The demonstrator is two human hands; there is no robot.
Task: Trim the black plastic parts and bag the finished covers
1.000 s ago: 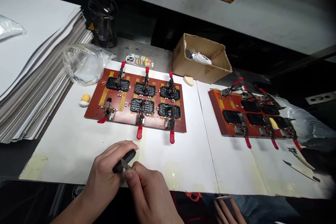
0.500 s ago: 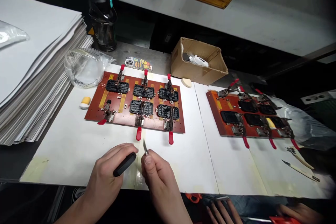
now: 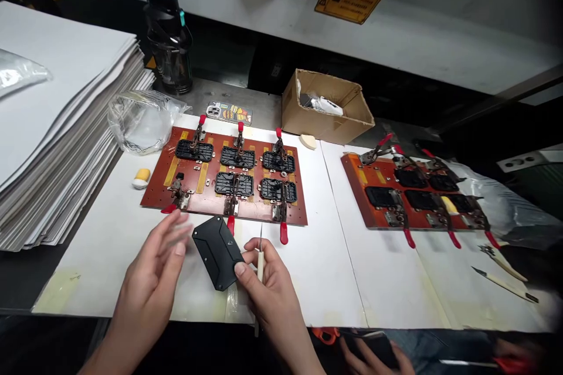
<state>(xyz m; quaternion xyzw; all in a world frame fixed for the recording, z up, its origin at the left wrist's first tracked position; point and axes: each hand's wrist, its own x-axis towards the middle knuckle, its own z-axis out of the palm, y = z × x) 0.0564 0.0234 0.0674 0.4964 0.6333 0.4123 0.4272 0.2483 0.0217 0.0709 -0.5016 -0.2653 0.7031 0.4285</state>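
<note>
A flat black rectangular panel with angular grooves (image 3: 217, 255) is held tilted above the white covering sheet (image 3: 325, 269), its lower right corner pinched by the right hand (image 3: 270, 284). That hand, fingers curled, also grips a slim cream-handled knife (image 3: 261, 266), blade pointing up and away. The left hand (image 3: 153, 269) is loosely open beside the panel's left edge, fingers blurred, nothing visible in it.

Just beyond, a reddish-brown fixture board (image 3: 206, 204) carries five black ribbed plates under red-handled toggle clamps; the panel partly hides the near middle clamp's red handle (image 3: 231, 224). A yellow-and-white block (image 3: 141, 178) lies left of the board, near a crumpled clear plastic bag (image 3: 145, 123) and a tall paper stack (image 3: 112, 105). Behind are a patterned-case phone (image 3: 229, 112), a cream wedge (image 3: 308, 141) and an open brown cardboard box (image 3: 316, 124). Further right sits a second clamped board (image 3: 358, 193); below it shows a co-worker's hand (image 3: 367, 357).
</note>
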